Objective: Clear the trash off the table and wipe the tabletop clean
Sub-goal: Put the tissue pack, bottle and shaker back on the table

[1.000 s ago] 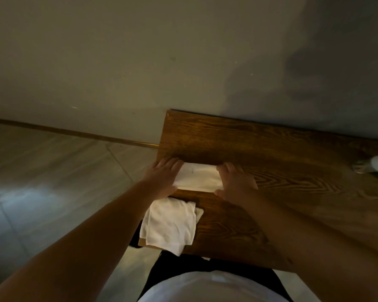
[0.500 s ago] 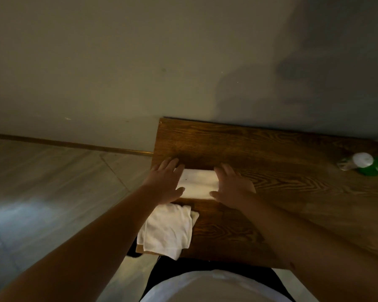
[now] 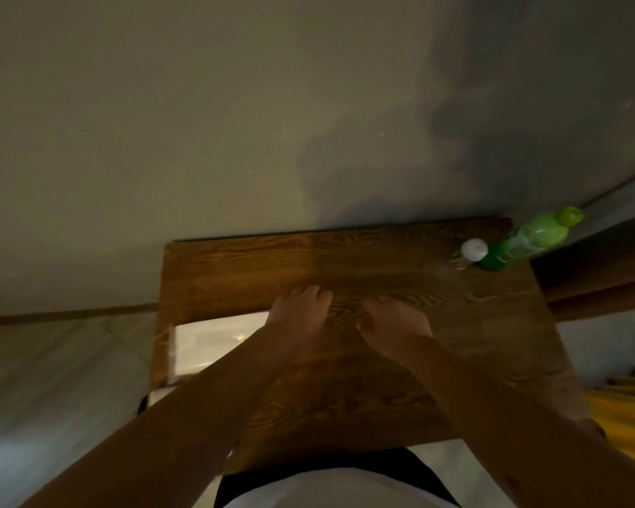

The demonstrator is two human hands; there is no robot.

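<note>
A: We see both hands above the middle of the wooden table (image 3: 437,342). The left hand (image 3: 301,320) and right hand (image 3: 393,324) lie side by side, fingers loosely extended, holding nothing.

B: We note the white folded cloth (image 3: 213,346) flat at the table's left edge, partly under the left forearm. A second white piece (image 3: 160,395) shows at the near-left corner.

A: At the far right corner we see a green bottle (image 3: 528,240) beside a white-capped bottle (image 3: 471,253).

Brown wood-grain table (image 3: 400,379), green bottle (image 3: 528,240), white cloth (image 3: 213,342).
</note>
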